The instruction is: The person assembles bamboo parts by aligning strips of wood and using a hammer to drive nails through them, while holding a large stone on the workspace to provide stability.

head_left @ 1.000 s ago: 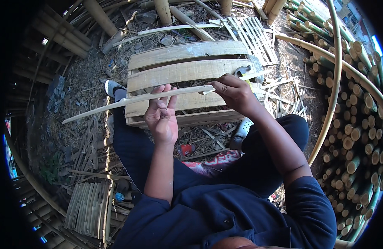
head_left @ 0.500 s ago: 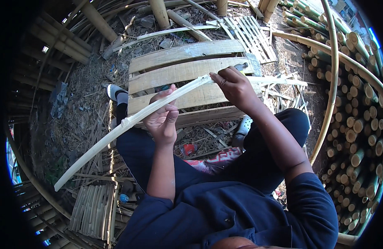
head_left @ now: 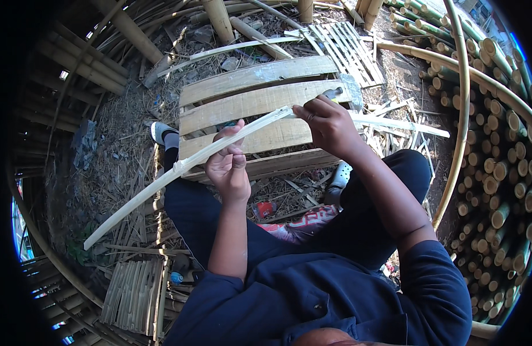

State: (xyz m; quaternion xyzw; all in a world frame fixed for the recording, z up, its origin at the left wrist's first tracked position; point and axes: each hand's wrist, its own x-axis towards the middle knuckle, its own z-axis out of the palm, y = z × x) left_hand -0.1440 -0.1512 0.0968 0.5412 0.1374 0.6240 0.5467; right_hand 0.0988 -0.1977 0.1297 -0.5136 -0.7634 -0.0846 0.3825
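Observation:
A long pale bamboo strip (head_left: 145, 193) slants in front of me, its near-left end low and its other end beyond my right hand. My left hand (head_left: 228, 167) is closed round it from below, thumb and fingers gripping its side. Farther along, my right hand (head_left: 329, 124) pinches the strip close to a rough spot or joint, knuckles up. Beneath both hands stands a low slatted wooden table (head_left: 231, 118). On its right end, just behind my right hand, lies a dark-headed tool (head_left: 333, 92), perhaps a hammer, with a bit of yellow showing.
A lattice of thin slats (head_left: 349, 52) lies past the table. Cut bamboo poles (head_left: 493, 173) are stacked at the right, behind a bent pole (head_left: 459, 115). A bundle of short slats (head_left: 132, 294) sits at lower left. Scraps and a red wrapper (head_left: 264, 209) litter the ground.
The bamboo strip has shifted to the right, its near-left end rising slightly and its far end reaching further out. My left hand has moved a little right with it; my right hand stays nearly in place.

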